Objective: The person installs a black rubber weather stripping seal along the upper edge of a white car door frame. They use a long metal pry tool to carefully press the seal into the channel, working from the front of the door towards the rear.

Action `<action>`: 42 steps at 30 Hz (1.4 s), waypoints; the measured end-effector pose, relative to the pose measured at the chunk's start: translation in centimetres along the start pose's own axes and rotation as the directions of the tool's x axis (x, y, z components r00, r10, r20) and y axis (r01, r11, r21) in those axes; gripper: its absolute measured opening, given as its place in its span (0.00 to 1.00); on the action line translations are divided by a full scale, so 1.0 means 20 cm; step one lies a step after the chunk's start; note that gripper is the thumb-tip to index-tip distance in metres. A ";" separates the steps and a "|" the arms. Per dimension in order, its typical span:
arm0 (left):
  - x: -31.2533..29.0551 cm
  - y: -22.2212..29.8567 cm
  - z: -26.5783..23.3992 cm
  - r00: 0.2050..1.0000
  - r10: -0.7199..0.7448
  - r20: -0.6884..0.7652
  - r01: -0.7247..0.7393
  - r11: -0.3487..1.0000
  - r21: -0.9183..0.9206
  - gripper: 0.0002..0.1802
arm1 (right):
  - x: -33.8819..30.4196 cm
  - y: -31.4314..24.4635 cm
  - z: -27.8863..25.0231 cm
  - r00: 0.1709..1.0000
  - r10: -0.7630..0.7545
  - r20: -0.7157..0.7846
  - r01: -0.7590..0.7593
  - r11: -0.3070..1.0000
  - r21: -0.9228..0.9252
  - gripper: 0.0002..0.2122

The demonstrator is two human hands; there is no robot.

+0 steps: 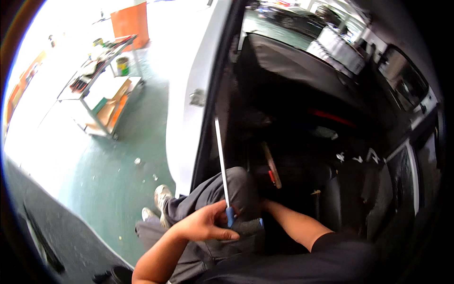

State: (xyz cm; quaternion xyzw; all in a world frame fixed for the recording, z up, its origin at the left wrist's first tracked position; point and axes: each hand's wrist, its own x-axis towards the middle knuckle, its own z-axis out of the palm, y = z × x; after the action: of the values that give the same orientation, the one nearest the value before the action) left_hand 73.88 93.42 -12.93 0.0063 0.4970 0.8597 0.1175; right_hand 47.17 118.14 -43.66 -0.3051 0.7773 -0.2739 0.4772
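A long screwdriver [222,163] with a thin bright shaft and a blue handle stands up steeply over my bent knee. My left hand [208,223] is closed around it near the handle, thumb stretched out to the right. A dark grey, rough-looking piece [248,227] with a bit of blue at its edge lies beside the thumb; its kind is unclear. My right forearm [295,222] reaches in from the right, but the fingers of that hand are hidden in the dark beside my leg.
I sit in an open vehicle doorway, the white door frame [189,104] at my left. Inside, a long thin tool [271,165] with a red part lies in the dark footwell. A tool trolley [97,78] stands on the green floor [123,170] outside, near an orange panel [130,26].
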 end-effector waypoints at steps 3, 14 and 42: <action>0.01 -0.08 -0.06 0.996 -0.010 -0.085 0.035 0.955 0.294 0.30 | -0.04 -0.08 -0.15 0.994 0.101 -0.040 -0.097 0.991 0.090 0.27; 0.06 -0.29 -0.09 0.913 -0.099 -0.395 0.243 0.910 0.336 0.28 | -0.32 -1.03 -0.06 0.843 -0.409 -0.349 0.380 0.913 -0.151 0.47; 0.14 -0.32 0.13 0.710 -0.168 -0.684 0.440 0.864 0.246 0.29 | 0.25 0.04 0.28 0.589 -0.153 -0.794 -0.050 0.973 -0.225 0.15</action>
State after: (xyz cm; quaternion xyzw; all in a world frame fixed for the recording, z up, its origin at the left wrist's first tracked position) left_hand 72.79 99.31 -17.27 -0.3480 0.6616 0.6594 0.0800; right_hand 50.37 114.25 -49.27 -0.2222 0.9251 -0.3066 0.0278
